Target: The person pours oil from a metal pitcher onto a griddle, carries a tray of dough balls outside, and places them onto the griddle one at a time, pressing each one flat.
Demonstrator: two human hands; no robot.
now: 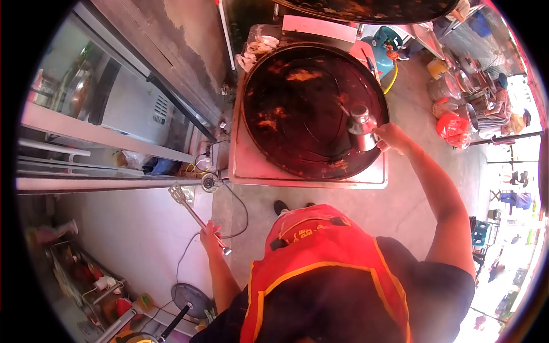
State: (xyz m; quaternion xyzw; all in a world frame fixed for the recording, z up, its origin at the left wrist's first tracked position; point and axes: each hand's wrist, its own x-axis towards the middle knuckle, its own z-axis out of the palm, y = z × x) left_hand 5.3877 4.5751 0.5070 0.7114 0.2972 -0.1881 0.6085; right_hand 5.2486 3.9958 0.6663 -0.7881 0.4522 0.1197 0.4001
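Note:
My right hand (392, 138) is closed on the handle of a metal oil pot (362, 130) with a narrow spout. The pot is over the right side of a wide, round, dark griddle pan (297, 114), whose surface looks shiny and has brownish patches. Off to the left of the griddle, my left hand (211, 235) grips metal tongs (191, 210) with a slotted end pointing up and away from me. A red apron (320, 234) with yellow trim covers my front.
A large round lid (372, 8) is raised beyond the griddle. Crumpled cloths (258, 50) lie at the stand's far left corner. A teal gas cylinder (383, 48) with a yellow hose stands behind right. Glass panels run along the left; a person (503, 108) is far right.

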